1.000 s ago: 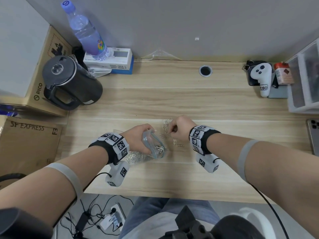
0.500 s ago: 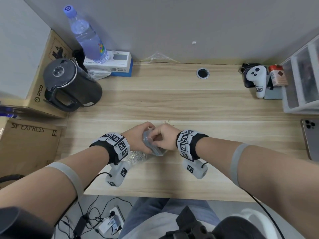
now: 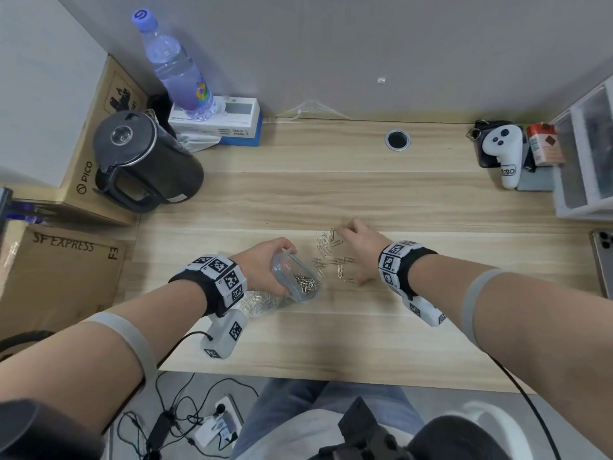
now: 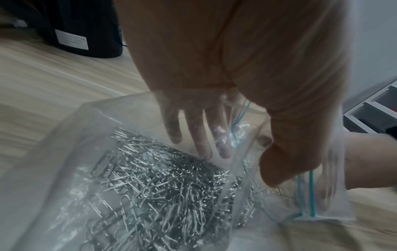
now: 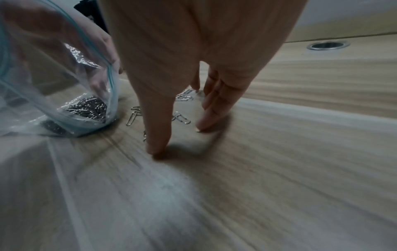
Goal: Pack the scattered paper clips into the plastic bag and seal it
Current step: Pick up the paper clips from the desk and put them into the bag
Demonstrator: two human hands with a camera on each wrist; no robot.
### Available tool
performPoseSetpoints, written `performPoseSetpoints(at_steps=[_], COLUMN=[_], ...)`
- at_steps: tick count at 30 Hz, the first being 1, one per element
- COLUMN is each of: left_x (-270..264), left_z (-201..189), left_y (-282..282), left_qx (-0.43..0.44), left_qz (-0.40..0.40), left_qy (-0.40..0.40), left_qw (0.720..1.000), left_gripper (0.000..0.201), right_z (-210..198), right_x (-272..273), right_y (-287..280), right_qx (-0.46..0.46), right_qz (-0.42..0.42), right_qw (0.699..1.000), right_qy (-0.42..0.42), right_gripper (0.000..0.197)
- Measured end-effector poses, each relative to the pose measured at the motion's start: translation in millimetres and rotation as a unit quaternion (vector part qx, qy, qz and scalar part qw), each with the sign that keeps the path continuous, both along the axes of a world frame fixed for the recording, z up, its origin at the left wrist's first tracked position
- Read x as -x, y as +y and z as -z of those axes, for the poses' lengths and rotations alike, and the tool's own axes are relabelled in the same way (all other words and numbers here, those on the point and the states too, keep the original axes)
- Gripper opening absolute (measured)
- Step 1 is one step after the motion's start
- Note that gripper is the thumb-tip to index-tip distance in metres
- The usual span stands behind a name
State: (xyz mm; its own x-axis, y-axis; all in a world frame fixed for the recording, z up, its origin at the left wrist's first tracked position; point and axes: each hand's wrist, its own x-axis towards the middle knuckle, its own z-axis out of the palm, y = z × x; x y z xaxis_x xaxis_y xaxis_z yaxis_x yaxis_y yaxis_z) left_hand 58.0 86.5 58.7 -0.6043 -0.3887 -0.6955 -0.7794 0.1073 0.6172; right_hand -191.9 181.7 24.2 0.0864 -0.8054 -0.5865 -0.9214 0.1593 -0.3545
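Observation:
My left hand [image 3: 265,270] grips the mouth of a clear zip bag [image 3: 298,282] with a blue seal strip, holding it agape toward the right. A heap of silver paper clips [image 4: 154,183] lies inside the bag [image 4: 86,169], with my fingers [image 4: 199,129] showing through the plastic. Several loose paper clips [image 3: 331,257] lie scattered on the wooden desk just right of the bag's mouth. My right hand [image 3: 360,250] is spread over them, thumb and fingertips [image 5: 154,146] touching the desk around the clips [image 5: 181,117], holding nothing.
A black kettle [image 3: 142,161] stands at the back left beside cardboard boxes [image 3: 63,270]. A water bottle [image 3: 179,71] sits on a white box [image 3: 229,122]. A white controller [image 3: 504,151] and grey drawers [image 3: 587,154] are at the back right, and a phone [image 3: 603,257] lies at the right edge.
My right hand was at the bag's mouth half a second ago; it has moved right and spread flat over the loose clips. The left hand still holds the bag in place.

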Motion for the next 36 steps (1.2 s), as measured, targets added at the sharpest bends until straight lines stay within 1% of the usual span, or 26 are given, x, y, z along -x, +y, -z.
performPoseSetpoints(at_steps=[2,5,9,10,12,13,15,18,20,24,26,29,33,35,36], left_x=[-1,-2,-1,0,0,0,0,-7,-5,-10,-10,-8,-10,-11,-11], left_z=[1,5,8,5,6,6,3,17,14,20,17,12,13,14,13], left_y=[-1,-1,-2,-2,-4,-4,-3,-7,-8,-11,-10,-10,-12,-13,-14], left_qx=[0.001,0.004,-0.003,-0.001,0.03,0.027,-0.01,-0.019,-0.019,-0.024,-0.031,-0.032,-0.04,-0.045,-0.046], left_qz=[0.001,0.002,0.0,0.005,0.021,0.019,0.001,-0.019,-0.023,-0.031,-0.037,-0.031,-0.036,-0.035,-0.035], left_qy=[-0.005,-0.007,-0.017,-0.018,-0.041,-0.044,-0.027,-0.02,-0.008,0.004,0.02,0.032,0.039,0.045,0.049], left_qw=[1.0,1.0,1.0,1.0,0.998,0.998,1.0,0.999,1.0,0.999,0.999,0.999,0.998,0.997,0.997], left_gripper=[0.083,0.083,0.081,0.081,0.079,0.079,0.078,0.075,0.075,0.076,0.076,0.078,0.078,0.08,0.08], right_z=[1,4,10,12,12,12,12,11,10,7,7,7,5,3,3], right_x=[-5,-13,-17,-18,-20,-21,-23,-25,-25,-30,-34,-41,-42,-42,-42], right_y=[-1,-5,-14,-16,-18,-19,-19,-20,-21,-24,-24,-26,-30,-32,-32], right_qx=[-0.002,0.009,0.019,0.021,0.024,0.027,0.045,0.064,0.073,0.072,0.07,0.058,0.059,0.065,0.071], right_qz=[0.019,0.038,0.073,0.084,0.098,0.101,0.108,0.113,0.099,0.059,0.03,-0.013,-0.026,-0.031,-0.036], right_qw=[1.0,0.998,0.995,0.993,0.991,0.991,0.989,0.987,0.989,0.995,0.997,0.998,0.997,0.996,0.996], right_qy=[-0.021,-0.05,-0.069,-0.075,-0.083,-0.085,-0.087,-0.093,-0.079,-0.045,-0.029,-0.022,-0.046,-0.048,-0.044], right_gripper=[0.12,0.096,0.074,0.072,0.073,0.074,0.078,0.08,0.082,0.095,0.097,0.089,0.067,0.061,0.061])
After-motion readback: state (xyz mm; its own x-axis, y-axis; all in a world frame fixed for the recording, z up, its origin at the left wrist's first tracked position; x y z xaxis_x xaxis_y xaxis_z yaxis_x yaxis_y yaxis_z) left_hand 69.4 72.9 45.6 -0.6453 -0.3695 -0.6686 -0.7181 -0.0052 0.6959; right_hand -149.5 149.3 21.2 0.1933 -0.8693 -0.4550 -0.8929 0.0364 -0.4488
